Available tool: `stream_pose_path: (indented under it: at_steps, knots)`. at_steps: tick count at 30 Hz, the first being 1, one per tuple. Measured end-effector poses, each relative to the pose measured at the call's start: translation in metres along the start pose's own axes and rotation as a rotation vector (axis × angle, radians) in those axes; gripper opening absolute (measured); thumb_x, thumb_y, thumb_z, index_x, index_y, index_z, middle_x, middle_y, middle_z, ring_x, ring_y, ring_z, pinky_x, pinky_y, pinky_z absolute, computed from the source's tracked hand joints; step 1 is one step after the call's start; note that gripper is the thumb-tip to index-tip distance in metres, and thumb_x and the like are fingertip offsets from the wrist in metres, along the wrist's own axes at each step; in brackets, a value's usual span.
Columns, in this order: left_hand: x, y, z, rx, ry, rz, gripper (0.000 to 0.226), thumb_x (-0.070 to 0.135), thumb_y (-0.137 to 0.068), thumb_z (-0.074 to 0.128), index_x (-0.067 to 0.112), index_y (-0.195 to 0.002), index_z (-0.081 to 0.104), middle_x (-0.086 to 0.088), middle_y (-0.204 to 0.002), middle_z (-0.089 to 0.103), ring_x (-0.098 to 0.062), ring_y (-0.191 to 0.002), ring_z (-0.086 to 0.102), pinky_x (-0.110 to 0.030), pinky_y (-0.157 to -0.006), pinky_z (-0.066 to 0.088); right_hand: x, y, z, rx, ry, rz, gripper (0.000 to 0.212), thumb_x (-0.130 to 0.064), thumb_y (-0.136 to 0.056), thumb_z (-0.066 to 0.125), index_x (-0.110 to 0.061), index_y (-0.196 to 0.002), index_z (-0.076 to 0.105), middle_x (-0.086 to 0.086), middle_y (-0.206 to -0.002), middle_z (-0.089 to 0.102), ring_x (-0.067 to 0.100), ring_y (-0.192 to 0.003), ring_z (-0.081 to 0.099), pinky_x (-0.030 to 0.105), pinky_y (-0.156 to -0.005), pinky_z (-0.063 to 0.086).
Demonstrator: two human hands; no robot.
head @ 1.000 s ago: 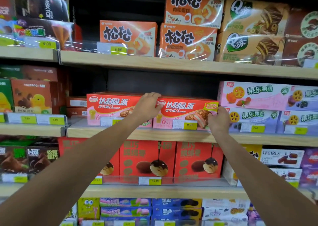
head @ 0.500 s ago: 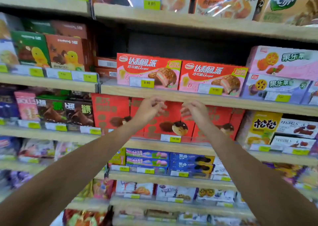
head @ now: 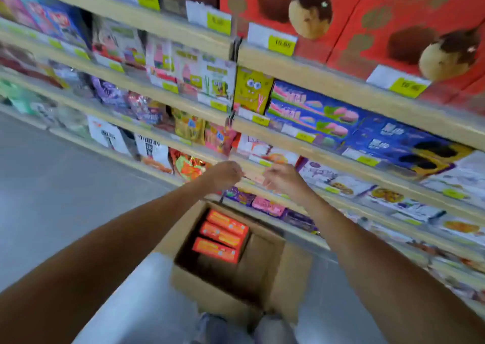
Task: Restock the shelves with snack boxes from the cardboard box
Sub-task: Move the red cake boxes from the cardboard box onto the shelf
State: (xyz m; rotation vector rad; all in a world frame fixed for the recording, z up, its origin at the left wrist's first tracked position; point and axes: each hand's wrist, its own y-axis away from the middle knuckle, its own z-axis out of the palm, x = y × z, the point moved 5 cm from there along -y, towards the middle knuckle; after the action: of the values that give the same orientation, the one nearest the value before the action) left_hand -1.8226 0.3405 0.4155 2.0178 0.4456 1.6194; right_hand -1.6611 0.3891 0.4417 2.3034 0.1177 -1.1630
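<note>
shelving (head: 341, 86) runs slantwise across the view, packed with biscuit and sweet packs and yellow price tags, with big red boxes (head: 367, 16) on the top tier at the right. grey floor (head: 65, 186) fills the left. the cardboard box (head: 296, 273) sits on the floor just in front of the bottom shelf, flaps out, and looks more than half emptied. three orange-red snack boxes (head: 220, 236) remain, on edge in its left part, in a row running from the shelf side toward the person. their long axes lie across the view, roughly parallel to the shelf front.

both arms reach forward above the carton. the left hand (head: 225, 174) and right hand (head: 282, 179) hang close together in front of a low shelf edge, apart from each other. each appears empty with fingers loosely curled, though blur makes this uncertain.

the snack boxes lie straight below the left hand and a little back toward the person. that hand is nearer, while the right would have to cross leftward. a grasp likely means dropping down and taking a box by its short ends.
</note>
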Motion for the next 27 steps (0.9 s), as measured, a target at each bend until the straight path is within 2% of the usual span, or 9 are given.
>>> stream_pose_path:
  at_steps: [1, 2, 3, 5, 9, 13, 18, 21, 27]
  knots:
    - [-0.035, -0.009, -0.003, 0.038, 0.025, -0.014, 0.026, -0.005, -0.055, 0.063, 0.020, -0.052, 0.068, 0.003, -0.049, 0.057, -0.005, -0.046, 0.054, -0.013, -0.048, 0.042, 0.021, -0.011, 0.024, -0.043, 0.031, 0.004, 0.033, -0.008, -0.091, 0.053, -0.016, -0.059, 0.054, 0.004, -0.057, 0.052, 0.000, -0.042, 0.049, 0.023, -0.053, 0.038]
    - [-0.069, -0.029, -0.004, 0.089, -0.091, -0.018, 0.017, 0.007, -0.058, 0.060, 0.021, -0.054, 0.068, -0.001, -0.056, 0.059, -0.008, -0.053, 0.057, -0.020, -0.056, 0.044, 0.040, -0.019, 0.044, -0.074, 0.070, 0.019, 0.035, -0.009, -0.089, 0.054, -0.020, -0.056, 0.054, 0.001, -0.054, 0.051, -0.001, -0.039, 0.047, 0.022, -0.052, 0.037]
    - [-0.093, -0.033, 0.000, 0.068, -0.191, -0.084, 0.016, 0.020, -0.064, 0.057, 0.025, -0.070, 0.071, -0.006, -0.072, 0.063, -0.014, -0.067, 0.059, -0.027, -0.067, 0.046, 0.057, -0.026, 0.060, -0.098, 0.106, 0.049, 0.034, -0.011, -0.087, 0.055, -0.021, -0.054, 0.055, -0.001, -0.053, 0.051, 0.000, -0.042, 0.048, 0.023, -0.052, 0.037]
    - [-0.158, -0.047, 0.010, 0.130, -0.272, -0.236, 0.031, 0.020, -0.076, 0.056, 0.010, -0.105, 0.064, -0.017, -0.107, 0.062, -0.026, -0.099, 0.059, -0.033, -0.085, 0.043, 0.103, -0.044, 0.102, -0.175, 0.116, 0.120, 0.030, -0.010, -0.083, 0.056, -0.022, -0.056, 0.057, -0.005, -0.057, 0.054, 0.006, -0.054, 0.051, 0.025, -0.056, 0.038]
    - [-0.237, -0.072, 0.030, 0.174, -0.388, -0.309, 0.042, 0.019, -0.086, 0.052, 0.009, -0.127, 0.051, -0.012, -0.132, 0.053, -0.029, -0.120, 0.051, -0.037, -0.100, 0.042, 0.189, -0.075, 0.164, -0.250, 0.195, 0.235, 0.014, -0.014, -0.085, 0.057, -0.018, -0.074, 0.063, -0.002, -0.069, 0.059, 0.015, -0.073, 0.055, 0.028, -0.068, 0.043]
    - [-0.321, -0.101, 0.056, 0.158, -0.402, -0.406, 0.060, 0.047, -0.073, 0.040, 0.021, -0.125, 0.053, -0.004, -0.132, 0.054, -0.026, -0.123, 0.051, -0.039, -0.101, 0.043, 0.277, -0.098, 0.217, -0.271, 0.168, 0.347, 0.023, -0.012, -0.082, 0.060, -0.025, -0.064, 0.054, -0.004, -0.069, 0.056, 0.020, -0.076, 0.056, 0.036, -0.076, 0.047]
    - [-0.435, -0.143, 0.094, 0.099, -0.608, -0.437, 0.055, 0.027, -0.087, 0.055, 0.020, -0.138, 0.037, -0.005, -0.137, 0.044, -0.028, -0.127, 0.042, -0.041, -0.099, 0.040, 0.395, -0.121, 0.289, -0.295, 0.134, 0.411, 0.008, -0.026, -0.079, 0.063, -0.026, -0.077, 0.056, 0.004, -0.094, 0.067, 0.025, -0.093, 0.064, 0.043, -0.084, 0.052]
    - [-0.488, -0.176, 0.111, 0.064, -0.832, -0.380, 0.069, 0.036, -0.085, 0.059, 0.019, -0.143, 0.027, -0.005, -0.144, 0.035, -0.027, -0.131, 0.035, -0.042, -0.104, 0.034, 0.441, -0.141, 0.324, -0.302, 0.207, 0.332, 0.025, -0.036, -0.077, 0.067, -0.029, -0.099, 0.057, -0.003, -0.101, 0.066, 0.017, -0.094, 0.064, 0.040, -0.083, 0.053]
    - [-0.576, -0.235, 0.150, 0.055, -1.063, -0.246, 0.081, 0.032, -0.086, 0.061, 0.014, -0.148, 0.011, -0.009, -0.156, 0.012, -0.028, -0.143, 0.017, -0.043, -0.115, 0.022, 0.508, -0.183, 0.376, -0.243, 0.365, 0.131, 0.035, -0.020, -0.083, 0.068, -0.009, -0.114, 0.059, 0.009, -0.112, 0.061, 0.024, -0.109, 0.056, 0.035, -0.089, 0.047]
